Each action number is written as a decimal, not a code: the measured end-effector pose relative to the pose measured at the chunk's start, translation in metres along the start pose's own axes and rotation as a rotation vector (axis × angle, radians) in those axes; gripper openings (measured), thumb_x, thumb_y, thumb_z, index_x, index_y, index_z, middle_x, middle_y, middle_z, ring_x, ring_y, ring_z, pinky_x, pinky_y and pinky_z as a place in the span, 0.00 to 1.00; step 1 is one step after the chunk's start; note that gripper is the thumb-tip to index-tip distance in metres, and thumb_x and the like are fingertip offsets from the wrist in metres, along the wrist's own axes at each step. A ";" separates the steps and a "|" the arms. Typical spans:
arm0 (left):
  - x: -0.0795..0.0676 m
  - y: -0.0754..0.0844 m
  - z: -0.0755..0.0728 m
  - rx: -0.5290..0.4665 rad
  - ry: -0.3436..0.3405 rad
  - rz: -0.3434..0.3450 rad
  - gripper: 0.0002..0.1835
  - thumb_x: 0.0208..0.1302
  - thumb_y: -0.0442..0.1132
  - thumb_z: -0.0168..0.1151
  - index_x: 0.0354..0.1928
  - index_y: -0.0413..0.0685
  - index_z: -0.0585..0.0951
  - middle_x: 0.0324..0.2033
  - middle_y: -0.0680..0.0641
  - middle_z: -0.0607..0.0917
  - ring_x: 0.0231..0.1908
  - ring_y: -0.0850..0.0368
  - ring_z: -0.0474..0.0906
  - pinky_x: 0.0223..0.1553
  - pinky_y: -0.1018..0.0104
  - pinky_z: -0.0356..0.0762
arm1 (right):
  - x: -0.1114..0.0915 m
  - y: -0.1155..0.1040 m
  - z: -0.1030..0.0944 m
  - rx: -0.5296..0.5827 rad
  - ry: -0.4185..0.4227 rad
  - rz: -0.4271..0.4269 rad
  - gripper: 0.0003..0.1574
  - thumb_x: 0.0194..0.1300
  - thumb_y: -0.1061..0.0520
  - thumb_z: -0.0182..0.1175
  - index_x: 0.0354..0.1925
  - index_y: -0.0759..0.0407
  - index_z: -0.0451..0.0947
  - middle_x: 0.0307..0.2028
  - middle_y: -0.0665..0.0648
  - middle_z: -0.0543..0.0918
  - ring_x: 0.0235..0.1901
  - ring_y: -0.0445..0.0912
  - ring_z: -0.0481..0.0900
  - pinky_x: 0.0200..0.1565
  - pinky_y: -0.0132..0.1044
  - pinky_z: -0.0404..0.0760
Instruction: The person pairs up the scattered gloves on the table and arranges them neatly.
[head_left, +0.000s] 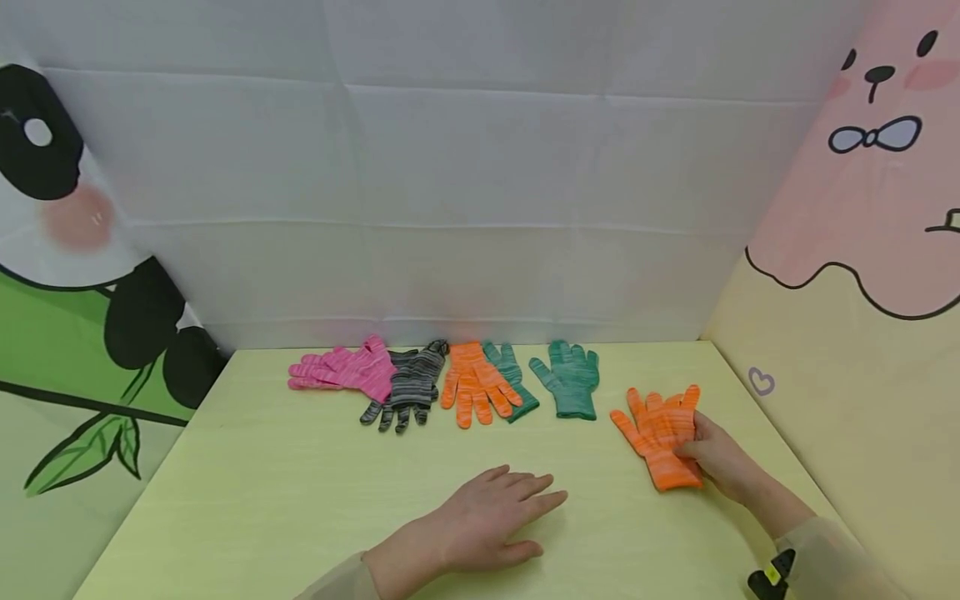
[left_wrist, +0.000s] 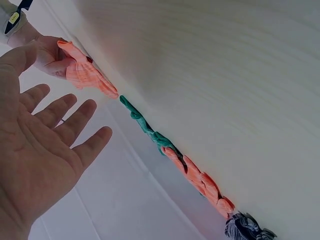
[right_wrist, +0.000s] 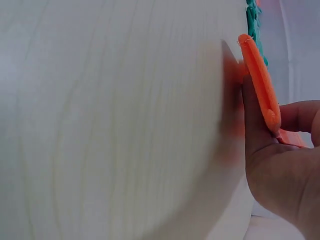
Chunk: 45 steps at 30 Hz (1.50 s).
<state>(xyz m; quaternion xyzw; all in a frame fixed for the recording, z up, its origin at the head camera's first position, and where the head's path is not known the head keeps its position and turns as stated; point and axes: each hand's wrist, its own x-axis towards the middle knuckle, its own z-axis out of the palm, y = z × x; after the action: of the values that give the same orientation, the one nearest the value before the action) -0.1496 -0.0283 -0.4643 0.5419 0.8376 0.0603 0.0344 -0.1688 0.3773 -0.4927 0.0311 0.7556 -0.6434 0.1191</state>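
Observation:
At the right of the head view, my right hand pinches an orange knit glove by its side, thumb on top and fingers beneath. The right wrist view shows that orange glove edge-on, a little off the table. My left hand hovers palm down over the table's middle front with spread fingers, holding nothing. Along the back lie a green glove, another orange glove overlapping a second green glove, grey-black striped gloves and pink gloves.
The pale yellow table has a white cloth wall along its back edge. A printed panel with a pink bear stands at the right, and a panda panel at the left.

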 end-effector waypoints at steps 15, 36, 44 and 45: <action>0.002 0.003 0.003 -0.013 -0.006 0.008 0.38 0.74 0.61 0.56 0.81 0.64 0.58 0.76 0.52 0.65 0.71 0.59 0.65 0.69 0.49 0.66 | -0.011 0.003 0.000 -0.084 0.024 0.034 0.58 0.71 0.68 0.54 0.79 0.69 0.24 0.55 0.70 0.76 0.39 0.48 0.81 0.39 0.40 0.85; 0.004 0.005 0.004 -0.028 -0.017 0.016 0.38 0.74 0.61 0.56 0.81 0.63 0.58 0.76 0.52 0.65 0.72 0.58 0.64 0.69 0.48 0.66 | -0.042 -0.001 -0.022 -1.039 0.030 -0.323 0.45 0.65 0.45 0.70 0.73 0.62 0.68 0.73 0.74 0.62 0.70 0.77 0.54 0.62 0.76 0.59; 0.005 0.006 0.005 -0.036 -0.015 0.013 0.38 0.74 0.60 0.57 0.81 0.63 0.59 0.76 0.52 0.65 0.72 0.58 0.64 0.69 0.47 0.65 | -0.034 0.006 -0.019 -1.087 -0.069 -0.240 0.51 0.64 0.37 0.68 0.75 0.60 0.66 0.73 0.71 0.63 0.72 0.75 0.53 0.64 0.78 0.50; 0.005 0.006 0.005 -0.039 -0.017 0.008 0.38 0.74 0.60 0.57 0.81 0.63 0.59 0.76 0.52 0.66 0.72 0.58 0.64 0.69 0.47 0.65 | -0.033 0.006 -0.020 -1.085 -0.076 -0.242 0.51 0.64 0.38 0.68 0.75 0.60 0.66 0.73 0.71 0.63 0.72 0.75 0.53 0.64 0.78 0.50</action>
<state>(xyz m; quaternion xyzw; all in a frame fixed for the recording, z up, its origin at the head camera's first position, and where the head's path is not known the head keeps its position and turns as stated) -0.1452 -0.0209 -0.4682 0.5449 0.8338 0.0722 0.0517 -0.1384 0.4018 -0.4881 -0.1448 0.9719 -0.1718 0.0706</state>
